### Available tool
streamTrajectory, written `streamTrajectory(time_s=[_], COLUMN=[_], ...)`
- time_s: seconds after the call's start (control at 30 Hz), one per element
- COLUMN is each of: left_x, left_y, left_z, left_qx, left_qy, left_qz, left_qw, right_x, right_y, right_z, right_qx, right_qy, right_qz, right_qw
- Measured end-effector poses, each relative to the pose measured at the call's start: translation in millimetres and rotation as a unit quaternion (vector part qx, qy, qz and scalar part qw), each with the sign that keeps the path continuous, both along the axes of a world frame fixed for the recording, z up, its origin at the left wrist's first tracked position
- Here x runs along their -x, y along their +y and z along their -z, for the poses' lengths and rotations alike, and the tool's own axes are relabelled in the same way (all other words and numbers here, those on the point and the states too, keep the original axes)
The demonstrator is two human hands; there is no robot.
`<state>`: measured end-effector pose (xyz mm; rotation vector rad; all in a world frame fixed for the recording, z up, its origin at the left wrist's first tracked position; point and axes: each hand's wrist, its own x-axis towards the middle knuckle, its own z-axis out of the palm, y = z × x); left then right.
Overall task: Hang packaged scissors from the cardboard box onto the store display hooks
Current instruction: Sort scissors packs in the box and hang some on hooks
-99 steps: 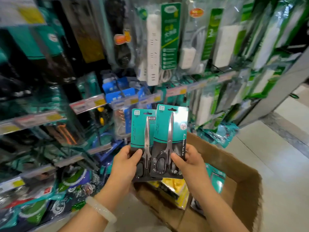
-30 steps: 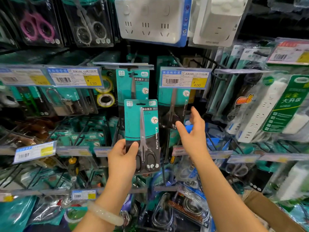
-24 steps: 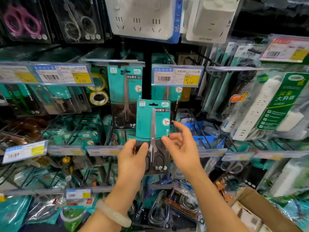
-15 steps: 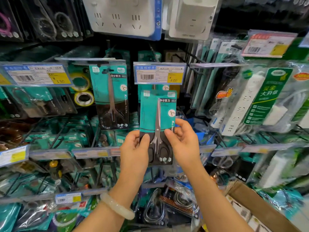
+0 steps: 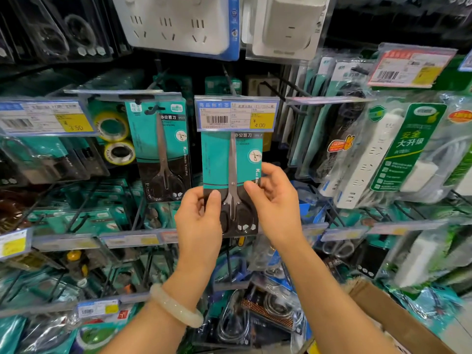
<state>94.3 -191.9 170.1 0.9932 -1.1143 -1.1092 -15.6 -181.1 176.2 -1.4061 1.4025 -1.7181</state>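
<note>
1. Filling the whole frame, the display rack is crowded; free room is only straight in front of the centre hook.
2. Cardboard box sits lower right, well apart from my hands.
3. Scissors pack has risen since half a second ago; its top is now tucked behind the price tag, so it's probably meeting the hook, which is hidden.
4. Left hand pinches the pack's lower left edge; right hand pinches the right edge, thumbs in front.
5. Neighbour pack hangs just left, tight clearance.
</note>
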Motion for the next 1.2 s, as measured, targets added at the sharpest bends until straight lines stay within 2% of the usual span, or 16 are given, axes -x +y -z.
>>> streamTrajectory(time_s=[0.3,0.5,0.73,0.97,1.13,1.2], left_x=[1.5,-3.9,-1.9,0.6,5.6,6.2], left_y=[-17.1,-19.2,-18.9,-36.1,-62.1,-65.7], left_z=[-10.2,-6.1,-5.0,-5.2,-7.2,-7.6], left_qx=[-0.003,0.010,0.014,0.009,-0.016,-0.026], left_qy=[-0.028,-0.011,-0.026,-0.032,-0.070,-0.111], left_qz=[0.015,-0.002,0.009,0.019,-0.004,0.000], left_qw=[1.000,1.000,1.000,0.999,0.997,0.993], right_x=[-1.4,-5.9,-4.9,-5.0,-3.5,-2.2], right_y=[-15.8,-19.0,-16.7,-28.8,-49.2,-54.4], right_z=[-4.4,-3.6,1.5,-2.5,-5.1,-4.8], right_qx=[0.008,0.007,0.026,0.003,-0.045,-0.054], right_qy=[-0.031,-0.052,-0.114,-0.073,-0.015,0.017], right_qz=[0.016,0.000,-0.004,0.029,0.096,0.124], right_qw=[0.999,0.999,0.993,0.997,0.994,0.991])
